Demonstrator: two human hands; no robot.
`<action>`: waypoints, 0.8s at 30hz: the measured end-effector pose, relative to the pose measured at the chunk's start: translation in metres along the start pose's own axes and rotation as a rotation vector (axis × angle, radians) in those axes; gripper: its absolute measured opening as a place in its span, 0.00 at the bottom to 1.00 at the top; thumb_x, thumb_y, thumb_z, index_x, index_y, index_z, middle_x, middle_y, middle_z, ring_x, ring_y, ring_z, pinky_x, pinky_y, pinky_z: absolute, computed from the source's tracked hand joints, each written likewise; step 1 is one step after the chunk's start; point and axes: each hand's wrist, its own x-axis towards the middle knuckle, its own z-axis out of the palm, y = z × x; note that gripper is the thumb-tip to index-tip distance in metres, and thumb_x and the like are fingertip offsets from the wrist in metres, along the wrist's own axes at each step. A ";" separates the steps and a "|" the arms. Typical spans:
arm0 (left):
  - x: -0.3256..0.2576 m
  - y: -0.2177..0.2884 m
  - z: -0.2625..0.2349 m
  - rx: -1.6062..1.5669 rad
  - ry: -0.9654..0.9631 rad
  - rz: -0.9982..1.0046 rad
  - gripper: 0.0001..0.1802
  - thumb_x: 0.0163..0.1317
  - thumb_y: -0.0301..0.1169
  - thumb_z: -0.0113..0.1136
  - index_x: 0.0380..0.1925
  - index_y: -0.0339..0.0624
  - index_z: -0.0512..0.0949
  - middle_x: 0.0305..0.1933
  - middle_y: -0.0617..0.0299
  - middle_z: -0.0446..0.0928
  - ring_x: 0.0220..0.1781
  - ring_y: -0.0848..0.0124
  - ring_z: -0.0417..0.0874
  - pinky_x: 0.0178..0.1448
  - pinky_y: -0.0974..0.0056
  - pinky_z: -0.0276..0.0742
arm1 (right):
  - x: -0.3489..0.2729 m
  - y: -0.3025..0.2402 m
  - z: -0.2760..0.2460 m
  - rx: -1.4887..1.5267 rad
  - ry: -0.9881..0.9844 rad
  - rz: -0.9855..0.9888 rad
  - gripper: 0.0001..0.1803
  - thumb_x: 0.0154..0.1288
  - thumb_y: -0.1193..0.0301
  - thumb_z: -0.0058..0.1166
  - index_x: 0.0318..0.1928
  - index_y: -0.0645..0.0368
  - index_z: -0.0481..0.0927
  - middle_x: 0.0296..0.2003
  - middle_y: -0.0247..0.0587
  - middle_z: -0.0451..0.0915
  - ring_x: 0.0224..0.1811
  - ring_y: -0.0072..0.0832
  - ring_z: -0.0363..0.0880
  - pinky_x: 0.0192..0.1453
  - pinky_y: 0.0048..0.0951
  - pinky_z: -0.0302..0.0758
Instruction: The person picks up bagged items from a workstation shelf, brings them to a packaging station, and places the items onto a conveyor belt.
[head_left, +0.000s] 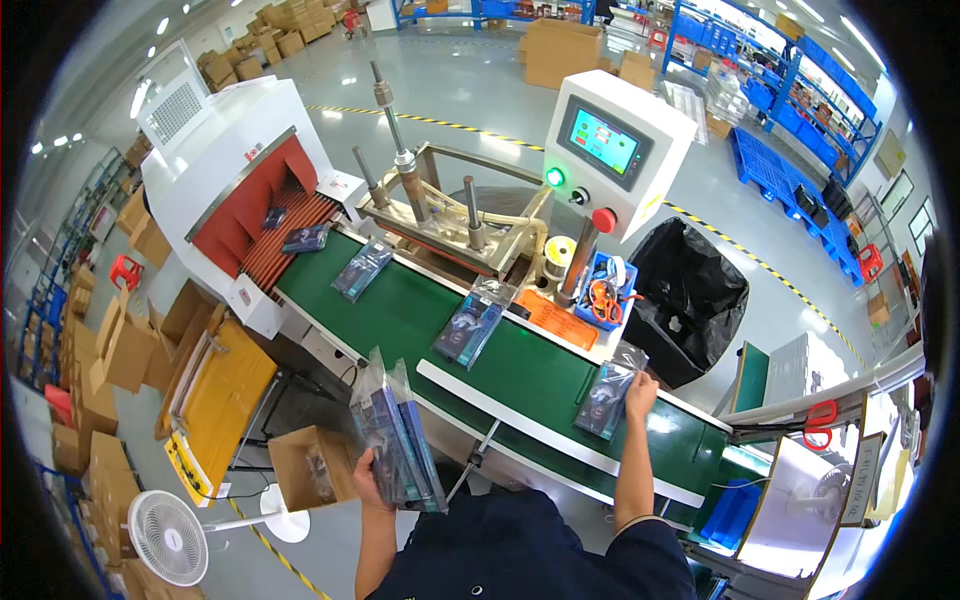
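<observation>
Against my body's left side, my left hand point(371, 482) grips a stack of several dark blue boxes point(398, 445) in loose clear plastic bags. My right hand point(642, 396) is closed on the edge of a single bagged box point(604, 402) at the right part of the green conveyor belt point(545, 374). Farther left along the belt lie a second bagged box point(470, 326) and a third bagged box point(362, 270), spaced apart. Another wrapped box point(305, 238) sits on the rollers at the mouth of a white shrink tunnel point(250, 120) with red curtain flaps.
Behind the belt stand a metal sealing press point(415, 195) and a control box point(625, 150) with a lit screen. A blue basket point(610, 290) holds orange scissors. Beyond it is a black-lined bin point(690, 290). A white fan point(170, 537) and an open carton point(312, 468) stand at lower left.
</observation>
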 end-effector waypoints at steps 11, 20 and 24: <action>-0.011 -0.002 0.021 -0.063 -0.125 -0.065 0.22 0.55 0.36 0.53 0.49 0.36 0.69 0.48 0.52 0.75 0.47 0.57 0.77 0.53 0.53 0.72 | -0.038 -0.065 0.049 0.242 -0.126 0.039 0.14 0.60 0.67 0.45 0.39 0.65 0.75 0.33 0.53 0.76 0.37 0.44 0.75 0.43 0.38 0.70; -0.008 -0.002 0.000 -0.091 -0.178 -0.077 0.24 0.56 0.37 0.55 0.51 0.37 0.68 0.50 0.51 0.73 0.50 0.55 0.75 0.55 0.50 0.69 | -0.059 -0.084 0.076 0.279 -0.038 -0.098 0.11 0.54 0.75 0.44 0.36 0.67 0.76 0.31 0.53 0.74 0.35 0.42 0.73 0.41 0.36 0.69; -0.014 -0.001 0.013 -0.155 -0.177 -0.093 0.23 0.57 0.39 0.53 0.49 0.36 0.70 0.47 0.51 0.75 0.48 0.57 0.77 0.53 0.52 0.72 | -0.065 -0.103 0.061 0.252 0.026 -0.145 0.10 0.55 0.75 0.47 0.36 0.67 0.76 0.31 0.50 0.73 0.35 0.41 0.73 0.43 0.36 0.69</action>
